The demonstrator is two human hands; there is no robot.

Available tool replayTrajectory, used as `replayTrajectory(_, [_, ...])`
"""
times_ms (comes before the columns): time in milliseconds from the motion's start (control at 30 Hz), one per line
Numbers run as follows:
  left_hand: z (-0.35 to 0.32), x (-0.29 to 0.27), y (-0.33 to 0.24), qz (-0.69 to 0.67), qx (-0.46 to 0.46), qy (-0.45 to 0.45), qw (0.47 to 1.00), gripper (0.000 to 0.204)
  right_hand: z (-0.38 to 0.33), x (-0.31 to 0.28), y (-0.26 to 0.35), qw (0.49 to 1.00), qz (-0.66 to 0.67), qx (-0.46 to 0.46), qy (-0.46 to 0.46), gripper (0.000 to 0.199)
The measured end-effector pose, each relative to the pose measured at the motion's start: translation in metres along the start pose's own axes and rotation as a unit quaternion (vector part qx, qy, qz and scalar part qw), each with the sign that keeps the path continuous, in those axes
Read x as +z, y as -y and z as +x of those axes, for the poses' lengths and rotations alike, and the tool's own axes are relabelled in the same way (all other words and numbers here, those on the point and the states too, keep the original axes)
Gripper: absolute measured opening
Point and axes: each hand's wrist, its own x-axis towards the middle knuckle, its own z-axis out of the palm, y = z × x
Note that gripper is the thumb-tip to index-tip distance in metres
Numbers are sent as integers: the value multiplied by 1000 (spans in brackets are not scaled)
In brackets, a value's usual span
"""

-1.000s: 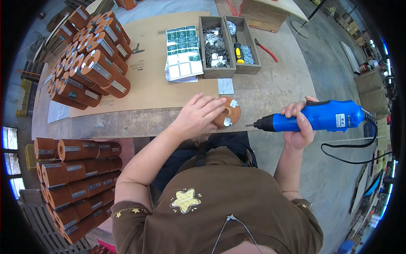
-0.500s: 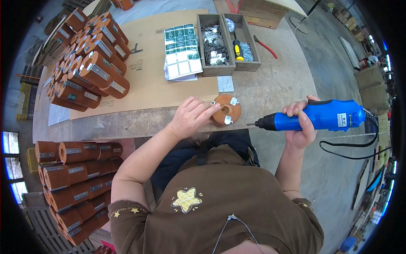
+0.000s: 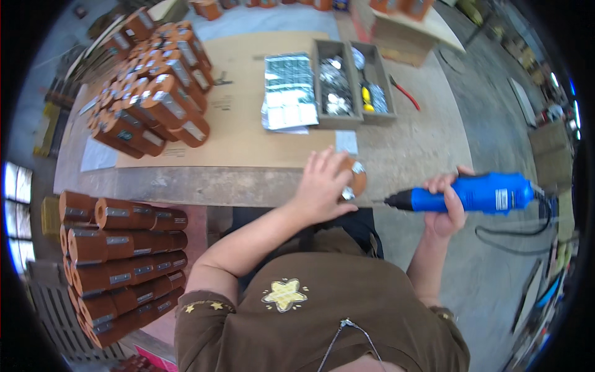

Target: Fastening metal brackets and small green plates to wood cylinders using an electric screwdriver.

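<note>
The brown cylinder lies at the desk's near edge, under your left hand, which grips it from above. Your right hand is clenched around the blue electric screwdriver, its tip just beside the cylinder. Farther back, two grey trays hold small metal parts; the right one also holds a yellow piece.

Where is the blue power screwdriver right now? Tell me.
In the head view, the blue power screwdriver is at right, held in the right hand, tip pointing toward the brown cylinder under the left hand.
</note>
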Motion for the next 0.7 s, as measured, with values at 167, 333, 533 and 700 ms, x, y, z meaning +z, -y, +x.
replayTrajectory(167, [-1, 27, -6, -41, 22, -17, 999, 47, -10, -23, 5, 1000, -13, 5, -19, 51])
replayTrajectory(333, [-5, 27, -10, -72, 9, -31, 997, 42, -4, -14, 7, 1000, -8, 1, -1, 50])
replayTrajectory(533, [-4, 8, 0, -134, 26, -34, 990, 39, 0, -10, 8, 999, -24, -8, 19, 49])
replayTrajectory(700, [1, -71, 8, -142, 68, -164, 974, 40, 0, -9, 7, 1000, -15, -6, 13, 45])
